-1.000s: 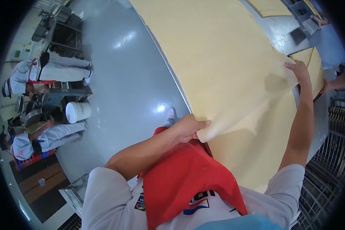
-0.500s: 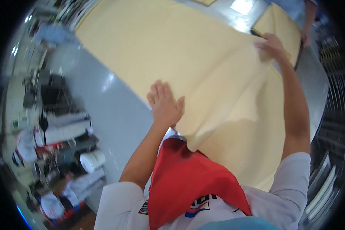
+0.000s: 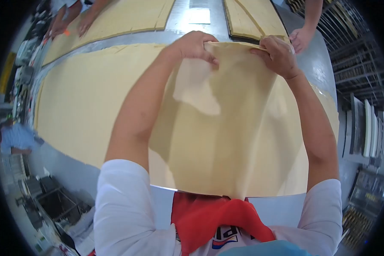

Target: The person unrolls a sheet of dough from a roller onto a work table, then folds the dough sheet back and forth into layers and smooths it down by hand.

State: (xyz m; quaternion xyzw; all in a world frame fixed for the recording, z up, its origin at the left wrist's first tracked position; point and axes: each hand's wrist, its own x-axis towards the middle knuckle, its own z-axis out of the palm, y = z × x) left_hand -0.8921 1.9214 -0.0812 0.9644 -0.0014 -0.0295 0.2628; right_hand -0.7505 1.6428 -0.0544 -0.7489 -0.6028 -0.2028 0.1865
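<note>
A wide, pale yellow dough sheet (image 3: 85, 98) lies over the table in front of me. Part of it is raised as a flap (image 3: 230, 128), with shadows and soft folds running down toward my body. My left hand (image 3: 197, 48) grips the flap's far edge, thumb on the near face and the other fingers mostly hidden behind it. To its right, my right hand (image 3: 278, 55) is closed round the same edge, fingers curled over the top. The dough's near edge hangs close to my red neckerchief (image 3: 217, 217).
Beyond, another dough sheet (image 3: 115, 19) has a person's hands (image 3: 87, 21) at it. A dark tray with dough (image 3: 247, 19) stands at the far right, beside another person's hand (image 3: 302, 39). Racks (image 3: 360, 59) line the right side; equipment (image 3: 57, 205) stands lower left.
My left hand has gone from lying flat on the dough to gripping its far edge beside my right hand. The flap is lifted higher between them, and my view has turned.
</note>
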